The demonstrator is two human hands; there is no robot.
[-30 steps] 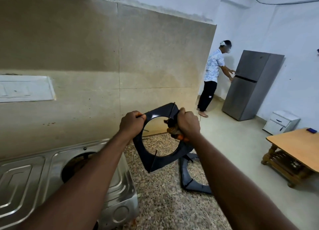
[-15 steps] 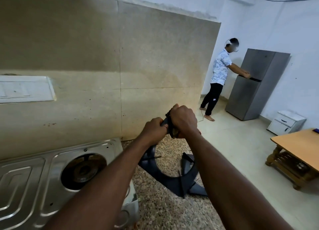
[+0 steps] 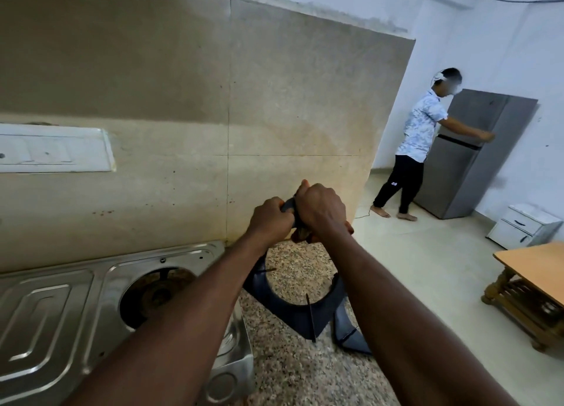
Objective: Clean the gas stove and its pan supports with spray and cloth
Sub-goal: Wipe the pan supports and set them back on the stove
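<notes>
A black square pan support (image 3: 293,309) with a round opening hangs upright above the speckled countertop (image 3: 293,375). My left hand (image 3: 270,219) grips its top corner. Pressed close beside it, my right hand (image 3: 320,212) holds an orange-brown cloth (image 3: 302,233) against the same corner; only a scrap of cloth shows under the fingers. A second pan support (image 3: 348,335) lies on the counter behind the held one, partly hidden by my right forearm. The steel gas stove (image 3: 61,308) sits at lower left with its right burner (image 3: 155,296) bare. No spray bottle is in view.
A tiled backsplash (image 3: 213,100) rises behind the stove, with a white switch plate (image 3: 52,148) on it. Past the counter's end a person (image 3: 418,143) stands at a grey fridge (image 3: 476,155). A white drawer unit (image 3: 525,227) and a wooden table (image 3: 534,271) stand on the right.
The pan support has been turned from face-on to hanging down from its top corner. My two hands have come together on that corner. The person at the fridge has shifted stance.
</notes>
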